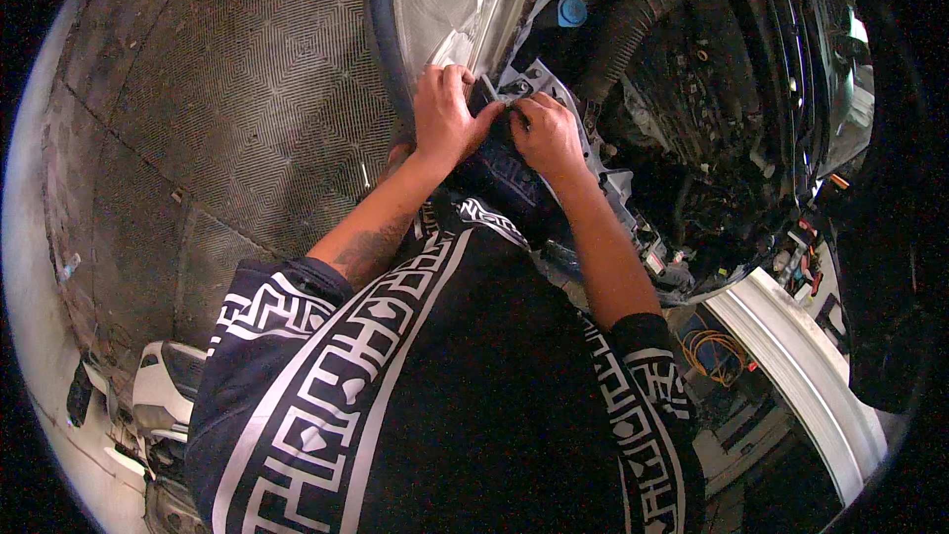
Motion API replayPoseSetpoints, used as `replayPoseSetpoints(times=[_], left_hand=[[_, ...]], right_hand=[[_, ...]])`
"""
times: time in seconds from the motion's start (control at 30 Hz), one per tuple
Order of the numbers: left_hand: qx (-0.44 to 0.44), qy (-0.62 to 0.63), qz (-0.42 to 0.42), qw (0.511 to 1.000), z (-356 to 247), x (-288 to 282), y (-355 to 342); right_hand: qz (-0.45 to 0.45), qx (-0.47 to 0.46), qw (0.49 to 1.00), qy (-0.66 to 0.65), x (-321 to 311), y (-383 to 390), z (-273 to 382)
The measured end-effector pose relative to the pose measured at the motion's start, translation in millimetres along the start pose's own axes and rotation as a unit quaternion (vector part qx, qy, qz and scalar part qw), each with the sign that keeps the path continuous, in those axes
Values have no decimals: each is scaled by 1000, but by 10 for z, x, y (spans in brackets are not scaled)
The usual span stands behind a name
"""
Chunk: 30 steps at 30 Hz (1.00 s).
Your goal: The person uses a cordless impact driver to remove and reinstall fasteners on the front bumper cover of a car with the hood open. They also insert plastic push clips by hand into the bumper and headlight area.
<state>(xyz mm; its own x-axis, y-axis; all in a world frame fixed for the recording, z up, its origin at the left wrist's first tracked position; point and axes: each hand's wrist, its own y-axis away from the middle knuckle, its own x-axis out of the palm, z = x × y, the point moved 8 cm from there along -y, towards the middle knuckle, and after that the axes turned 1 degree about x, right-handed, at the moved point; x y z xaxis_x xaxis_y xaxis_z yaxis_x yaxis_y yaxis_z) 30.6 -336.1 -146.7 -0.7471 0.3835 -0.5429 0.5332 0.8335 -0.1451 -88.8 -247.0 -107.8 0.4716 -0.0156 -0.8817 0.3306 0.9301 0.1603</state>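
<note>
A clear car headlight (435,0) with a dark outer edge fills the top middle. At its lower end is my left hand (447,119), fingers bent against the lens edge and thumb stretched toward my right hand. A small dark grey piece (484,89) shows between that thumb and the fingers; its kind is unclear. My right hand (549,138) is closed just to the right, thumb and fingertips pinched together at the light's inner corner. Whatever it grips is hidden. A grey metal bracket (539,74) with holes lies just beyond the right fingertips.
On the right is the engine bay with a thick ribbed black hose (643,15) and a blue cap (571,10). Patterned matting (267,69) covers the floor at left. A white panel (791,366) and a coiled orange cable (714,356) lie at lower right.
</note>
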Motion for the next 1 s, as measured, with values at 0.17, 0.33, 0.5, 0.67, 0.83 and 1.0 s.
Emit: replayPoseSetpoints(times=[0.17,0.33,0.5,0.67,0.83,1.0], left_hand=[[9,1,-10,1000,-10,-26,5],[6,5,-9,1000,-28,-54,32],[17,5,-27,999,-27,-48,34],[10,2,-34,999,-8,9,67],[47,3,-14,999,21,66,84],[38,72,13,997,119,122,133]], right_hand=[[12,-36,997,74,91,9,147],[62,-58,991,102,130,29,176],[22,-62,994,85,92,30,170],[46,-51,992,106,154,6,170],[143,-117,973,135,186,-150,68],[36,45,994,89,217,-24,-40]])
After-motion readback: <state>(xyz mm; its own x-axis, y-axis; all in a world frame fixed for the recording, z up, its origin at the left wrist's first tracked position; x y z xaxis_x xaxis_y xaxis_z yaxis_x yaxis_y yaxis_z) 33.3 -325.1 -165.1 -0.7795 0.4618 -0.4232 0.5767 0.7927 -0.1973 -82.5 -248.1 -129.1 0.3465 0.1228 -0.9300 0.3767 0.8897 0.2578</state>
